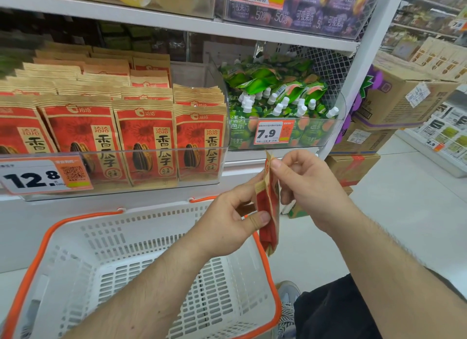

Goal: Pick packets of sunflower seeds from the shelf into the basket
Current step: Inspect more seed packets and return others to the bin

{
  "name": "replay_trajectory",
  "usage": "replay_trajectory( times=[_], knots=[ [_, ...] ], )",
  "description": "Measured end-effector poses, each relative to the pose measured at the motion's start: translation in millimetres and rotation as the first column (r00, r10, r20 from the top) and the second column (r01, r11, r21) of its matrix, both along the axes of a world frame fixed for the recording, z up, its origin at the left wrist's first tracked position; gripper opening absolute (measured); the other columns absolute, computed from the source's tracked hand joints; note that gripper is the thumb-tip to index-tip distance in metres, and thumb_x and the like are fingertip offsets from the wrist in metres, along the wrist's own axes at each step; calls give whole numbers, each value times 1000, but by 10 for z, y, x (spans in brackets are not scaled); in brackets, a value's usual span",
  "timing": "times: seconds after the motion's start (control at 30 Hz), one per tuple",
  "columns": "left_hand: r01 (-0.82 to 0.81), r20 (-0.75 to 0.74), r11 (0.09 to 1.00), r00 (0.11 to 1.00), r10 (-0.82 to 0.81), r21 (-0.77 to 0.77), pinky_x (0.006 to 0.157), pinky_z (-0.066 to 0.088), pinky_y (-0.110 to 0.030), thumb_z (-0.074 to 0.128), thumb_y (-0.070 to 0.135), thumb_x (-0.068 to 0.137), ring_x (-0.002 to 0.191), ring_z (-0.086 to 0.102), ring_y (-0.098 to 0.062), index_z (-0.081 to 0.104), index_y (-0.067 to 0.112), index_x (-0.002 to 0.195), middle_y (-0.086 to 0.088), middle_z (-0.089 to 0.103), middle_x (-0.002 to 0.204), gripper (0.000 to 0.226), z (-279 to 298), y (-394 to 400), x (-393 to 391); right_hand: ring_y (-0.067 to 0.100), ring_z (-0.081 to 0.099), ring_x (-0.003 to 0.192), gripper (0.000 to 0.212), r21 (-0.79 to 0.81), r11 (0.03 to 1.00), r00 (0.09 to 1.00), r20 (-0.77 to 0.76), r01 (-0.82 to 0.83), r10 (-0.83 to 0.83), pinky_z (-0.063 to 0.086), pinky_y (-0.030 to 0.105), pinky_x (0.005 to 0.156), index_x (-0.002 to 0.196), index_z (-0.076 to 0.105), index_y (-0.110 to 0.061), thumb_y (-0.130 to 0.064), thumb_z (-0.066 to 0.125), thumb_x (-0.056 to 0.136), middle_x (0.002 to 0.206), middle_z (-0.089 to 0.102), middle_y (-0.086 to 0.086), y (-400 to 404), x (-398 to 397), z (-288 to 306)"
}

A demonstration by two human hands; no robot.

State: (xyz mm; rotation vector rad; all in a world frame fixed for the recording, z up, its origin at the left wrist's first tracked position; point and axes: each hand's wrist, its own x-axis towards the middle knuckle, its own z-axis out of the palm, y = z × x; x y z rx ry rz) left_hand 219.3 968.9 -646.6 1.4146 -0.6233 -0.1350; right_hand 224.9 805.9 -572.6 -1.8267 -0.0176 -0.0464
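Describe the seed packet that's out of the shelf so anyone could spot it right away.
Find the white basket with orange rim under the shelf. Above its right edge, both hands grip one red-and-tan sunflower seed packet. Unlike those in the clear bin, it's edge-on.

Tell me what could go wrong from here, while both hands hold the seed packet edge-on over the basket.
1. The packet hangs right over the orange rim at the basket's right side. If it is released here, it may fall outside onto the floor.
2. The left hand and the right hand pinch it only at its edges, so it could slip early.
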Motion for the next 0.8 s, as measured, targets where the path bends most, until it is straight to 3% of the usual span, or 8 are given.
replay_trajectory(
  times=[0.1, 0.2, 0.37, 0.43, 0.5, 0.67, 0.73, 0.8],
  knots=[
    [31, -103, 998, 994, -37, -59, 90, 54, -35, 72, 19, 77, 94, 65, -13, 70, 21, 96, 9, 72, 95, 19, 71, 35, 8, 3, 48, 43, 24, -45, 998, 999, -39, -37, 35, 37, 20, 47, 105, 62, -19, -31, 68, 85, 77, 61, -3, -23, -5, 46],
    [18, -180, 995, 983, -35, -96, 78, 56, -33, 63, 10, 79, 81, 66, -12, 58, 7, 89, 6, 72, 84, 12, 164, 93, 22, -2, 50, 42, 10, 0, 993, 991, -57, -122, 122, 38, 11, 45, 97, 67, -6, -13, 59, 96, 60, 63, -14, -30, -24, 95],
    [-41, -238, 994, 971, 16, -101, 60, 51, -23, 65, 18, 83, 64, 62, -9, 48, 7, 81, 6, 65, 68, 20, 348, 211, 47, 9, 38, 38, 20, 19, 999, 999, -33, -40, 40, 32, 21, 42, 81, 57, -7, -15, 57, 99, 47, 53, -6, 2, -20, 98],
    [-132, -205, 991, 971, 121, -39, 59, 49, -22, 70, 20, 87, 61, 59, -7, 49, 9, 79, 10, 62, 64, 25, 448, 221, 58, 10, 40, 35, 22, 7, 1000, 999, -32, -28, 28, 34, 20, 42, 82, 55, -5, -17, 55, 100, 44, 52, -4, 25, -10, 110],
    [-270, -147, 961, 950, 277, 65, 63, 49, -32, 67, 19, 92, 63, 57, -14, 52, 16, 74, 5, 61, 62, 24, 554, 228, 106, 11, 42, 35, 19, 33, 999, 998, -56, -41, 42, 35, 21, 44, 92, 58, -3, -19, 52, 102, 48, 57, -2, 41, 7, 160],
    [-304, -95, 905, 934, 345, 298, 70, 52, -43, 62, 23, 96, 66, 62, -25, 58, 18, 71, -22, 65, 74, 26, 986, 320, 289, 14, 35, 33, 23, 235, 972, 986, -152, -28, 65, 30, 21, 37, 88, 59, -7, -19, 47, 104, 57, 59, 10, 108, 154, 315],
    [-241, -157, 914, 940, 303, 327, 64, 51, -31, 60, 29, 97, 63, 63, -19, 62, 14, 81, -11, 66, 70, 22, 1233, 371, 353, 10, 29, 32, 22, 412, 911, 980, -191, 35, 48, 24, 20, 36, 88, 53, -9, -19, 45, 105, 50, 49, 3, 173, 280, 368],
    [-299, -91, 870, 929, 360, 393, 57, 48, -21, 54, 33, 99, 63, 66, -14, 66, 11, 90, -4, 71, 73, 27, 1476, 446, 445, 6, 28, 33, 23, 625, 773, 976, -216, 109, 37, 25, 18, 35, 88, 51, -13, -22, 41, 106, 51, 45, -3, 236, 415, 458]
  ],
)
